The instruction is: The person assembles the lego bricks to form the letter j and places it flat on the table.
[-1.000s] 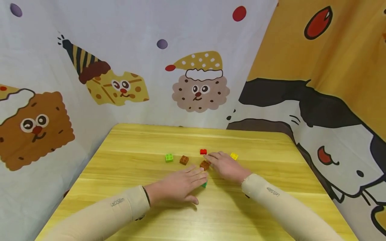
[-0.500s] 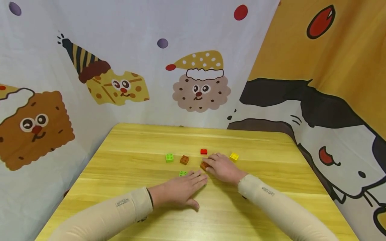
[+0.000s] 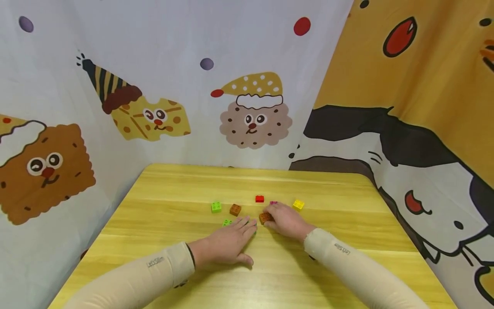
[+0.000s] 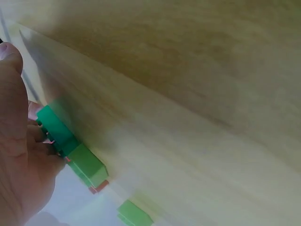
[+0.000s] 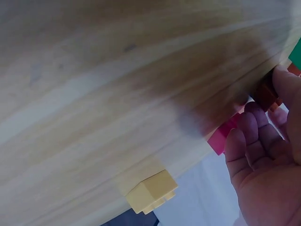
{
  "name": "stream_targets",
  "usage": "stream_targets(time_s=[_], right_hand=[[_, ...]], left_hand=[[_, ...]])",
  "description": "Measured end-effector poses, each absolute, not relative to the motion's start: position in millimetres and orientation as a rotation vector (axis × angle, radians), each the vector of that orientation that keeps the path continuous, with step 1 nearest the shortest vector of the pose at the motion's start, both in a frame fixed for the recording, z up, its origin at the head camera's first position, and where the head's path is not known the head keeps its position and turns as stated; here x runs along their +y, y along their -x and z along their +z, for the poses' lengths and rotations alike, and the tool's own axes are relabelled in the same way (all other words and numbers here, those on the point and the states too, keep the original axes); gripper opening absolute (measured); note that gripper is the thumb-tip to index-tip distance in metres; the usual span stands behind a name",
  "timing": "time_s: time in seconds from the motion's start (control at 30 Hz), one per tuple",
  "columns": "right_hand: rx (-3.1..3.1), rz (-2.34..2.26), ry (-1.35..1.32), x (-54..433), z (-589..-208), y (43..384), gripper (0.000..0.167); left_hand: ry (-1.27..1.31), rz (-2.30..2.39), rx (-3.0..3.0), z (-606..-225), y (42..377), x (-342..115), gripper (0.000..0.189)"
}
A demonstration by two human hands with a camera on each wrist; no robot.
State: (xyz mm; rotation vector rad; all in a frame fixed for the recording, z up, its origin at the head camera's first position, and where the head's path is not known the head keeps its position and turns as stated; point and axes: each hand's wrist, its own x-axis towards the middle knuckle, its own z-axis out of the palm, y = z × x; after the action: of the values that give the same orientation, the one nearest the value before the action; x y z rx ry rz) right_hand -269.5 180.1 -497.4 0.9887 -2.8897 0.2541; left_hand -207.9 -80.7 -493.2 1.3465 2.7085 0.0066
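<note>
My left hand lies palm down on the table, its straight fingers over a dark green toy brick. A light green brick shows just beyond the knuckles, beside the dark green one in the left wrist view. My right hand pinches a brown brick between thumb and fingers, low over the table; I cannot tell if it touches the wood. Behind these fingers a magenta brick is partly covered. A yellow brick sits beyond the right hand.
Further back on the wooden table lie a red brick, another brown brick and another light green brick. A printed cloth hangs behind the table.
My left hand has slid a little left, and the light green brick beside it has moved left too. The brown brick at my right hand has shifted slightly right and nearer; the magenta brick now shows.
</note>
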Motion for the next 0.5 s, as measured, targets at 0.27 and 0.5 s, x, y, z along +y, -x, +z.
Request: stream_targets(time_s=[0.27,0.5], right_hand=[[-2.907,0.301,-0.961,178.9,-498.8,268.7,0.03],[-2.895,0.324,-0.975,181.0,-499.0,271.9,0.029]], left_hand=[[-1.33,0.042,2.698,-491.5,209.0,-82.8,0.098],[-1.402,-0.043,2.765,-496.6,210.8,-86.7,0.098]])
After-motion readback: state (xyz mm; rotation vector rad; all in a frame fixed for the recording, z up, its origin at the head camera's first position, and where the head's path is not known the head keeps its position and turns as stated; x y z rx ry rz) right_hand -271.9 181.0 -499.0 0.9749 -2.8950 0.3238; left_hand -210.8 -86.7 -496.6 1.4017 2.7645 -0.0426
